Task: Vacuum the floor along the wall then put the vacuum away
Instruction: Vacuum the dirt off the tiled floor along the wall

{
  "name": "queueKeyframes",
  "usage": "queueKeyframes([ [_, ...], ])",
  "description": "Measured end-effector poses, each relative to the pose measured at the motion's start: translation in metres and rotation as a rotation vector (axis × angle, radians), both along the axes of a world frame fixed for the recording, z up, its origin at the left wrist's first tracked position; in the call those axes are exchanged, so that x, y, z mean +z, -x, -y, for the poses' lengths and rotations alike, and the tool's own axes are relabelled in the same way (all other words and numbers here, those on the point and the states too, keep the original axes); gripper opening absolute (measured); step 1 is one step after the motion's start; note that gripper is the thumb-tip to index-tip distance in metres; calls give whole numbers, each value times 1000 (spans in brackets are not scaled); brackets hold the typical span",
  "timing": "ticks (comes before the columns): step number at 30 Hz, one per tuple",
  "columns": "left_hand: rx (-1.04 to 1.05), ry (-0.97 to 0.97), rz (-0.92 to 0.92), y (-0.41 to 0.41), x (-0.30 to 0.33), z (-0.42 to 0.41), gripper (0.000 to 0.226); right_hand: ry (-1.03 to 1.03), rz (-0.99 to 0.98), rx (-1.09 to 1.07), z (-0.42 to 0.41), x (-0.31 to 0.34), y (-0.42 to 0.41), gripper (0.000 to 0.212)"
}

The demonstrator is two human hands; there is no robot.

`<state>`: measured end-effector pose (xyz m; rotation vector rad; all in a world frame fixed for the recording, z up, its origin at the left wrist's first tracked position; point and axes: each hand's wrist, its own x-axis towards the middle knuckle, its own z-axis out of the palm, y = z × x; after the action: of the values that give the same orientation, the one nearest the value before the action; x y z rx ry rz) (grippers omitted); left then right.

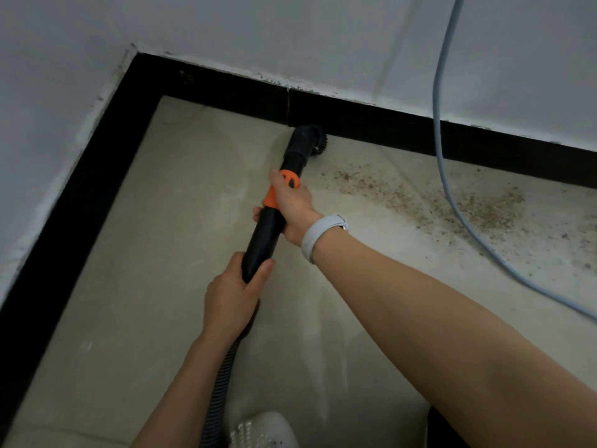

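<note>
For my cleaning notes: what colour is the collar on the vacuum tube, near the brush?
Orange; the collar shows best in the head view, on the black tube.

We find open floor (168, 240) left of the wand. On the right, a grey cable (452, 202) crosses; the black skirting (226, 88) blocks ahead.

Pale painted walls (290, 33) meet a black skirting board (80, 195) at a corner; the beige tiled floor (168, 253) carries scattered brown debris (478, 208).
</note>
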<state>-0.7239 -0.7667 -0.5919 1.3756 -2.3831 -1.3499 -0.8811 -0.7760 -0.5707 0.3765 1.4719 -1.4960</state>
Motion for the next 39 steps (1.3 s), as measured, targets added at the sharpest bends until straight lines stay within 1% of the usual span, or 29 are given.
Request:
queueKeyframes([
  [2, 36, -2, 12, -8, 0, 7, 27, 20, 27, 50, 11, -1, -10, 31],
  [6, 29, -44, 19, -16, -2, 11, 30, 12, 31, 43, 12, -4, -16, 31],
  [11, -70, -82, 73, -31, 0, 2, 25, -20, 48, 0, -12, -11, -27, 32],
  [14, -125, -118, 49, -16, 0, 2, 25, -30, 39, -44, -22, -6, -14, 31],
  [16, -177, -137, 35, 1, 0, -3, 27, -42, 41, -90, -32, -3, 3, 30],
  [23, -475, -102, 133, 44, 5, -22, 39, -89, 22, -291, -91, 0, 34, 28],
  [27, -588, -98, 151, 62, 9, -19, 38, -96, 32, -393, -104, 3, 44, 32],
  [29, -595, -75, 152, 66, 13, -16, 40, -101, 24, -402, -102, 5, 46, 35],
  [31, -578, -6, 162, 60, 18, -12, 41, -89, 21, -393, -95, 6, 43, 36],
  [34, -484, 75, 170, 35, 23, -9, 41, -43, 24, -340, -78, 6, 24, 31],
  [37, -396, 55, 197, 2, 24, -7, 36, -31, 5, -263, -60, 4, -5, 27],
  [39, -323, 34, 181, -16, 24, -10, 30, -23, -15, -209, -47, 3, -22, 27],
])
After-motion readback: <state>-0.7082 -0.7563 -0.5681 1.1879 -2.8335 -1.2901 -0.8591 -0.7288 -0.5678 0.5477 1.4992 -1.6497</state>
